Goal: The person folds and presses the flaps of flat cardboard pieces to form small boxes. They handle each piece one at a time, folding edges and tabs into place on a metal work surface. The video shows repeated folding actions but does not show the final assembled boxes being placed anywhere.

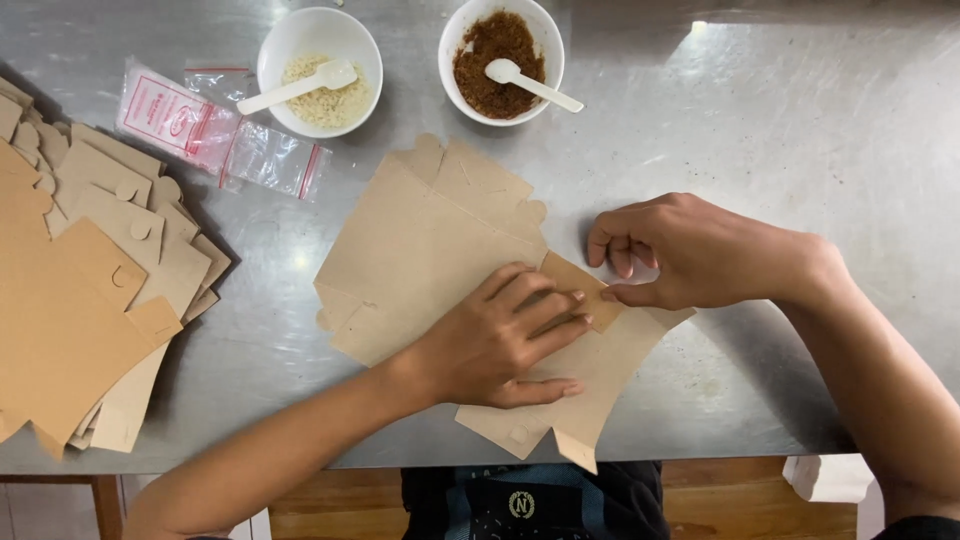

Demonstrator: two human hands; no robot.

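One flat, creased brown cardboard box blank [420,250]

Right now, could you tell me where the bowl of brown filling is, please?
In the head view, the bowl of brown filling sits at the table's far edge, top centre, just right of the bowl of pale crumbs, beyond the flat cardboard box.

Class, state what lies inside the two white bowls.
The left bowl holds pale crumbs and a white spoon; the right bowl holds brown crumbs and another spoon. The bowl bottoms are covered.
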